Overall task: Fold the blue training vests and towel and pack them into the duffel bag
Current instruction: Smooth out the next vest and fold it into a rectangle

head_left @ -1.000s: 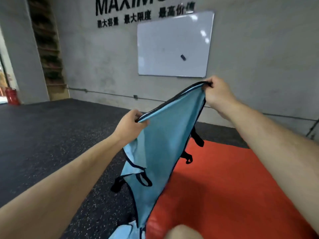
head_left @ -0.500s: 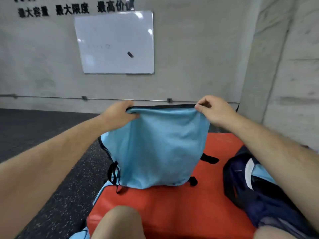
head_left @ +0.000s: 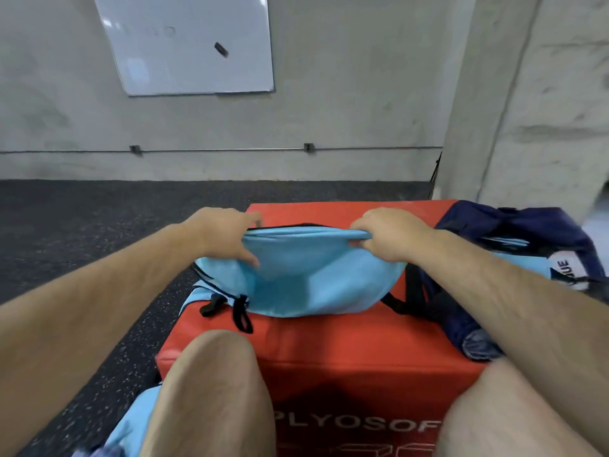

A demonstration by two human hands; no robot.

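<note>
A light blue training vest [head_left: 306, 282] with black trim and straps is bunched on top of the red box [head_left: 346, 351]. My left hand [head_left: 224, 235] grips its upper left edge and my right hand [head_left: 385, 235] grips its upper right edge, holding the top hem a little above the box. The navy duffel bag [head_left: 514, 265] lies open at the box's right end, with light blue fabric visible inside it. More light blue cloth [head_left: 131, 423] lies on the floor by my left knee.
The red foam box bears white lettering on its front. My two knees are at the bottom of the view. Dark speckled rubber floor [head_left: 82, 242] spreads to the left. A concrete wall with a whiteboard [head_left: 191, 44] stands behind, a concrete pillar [head_left: 527, 110] at the right.
Both hands have brought the vest down from hanging in the air onto the box, so its lower part now rests bunched there. The view has tilted down and right toward the duffel bag.
</note>
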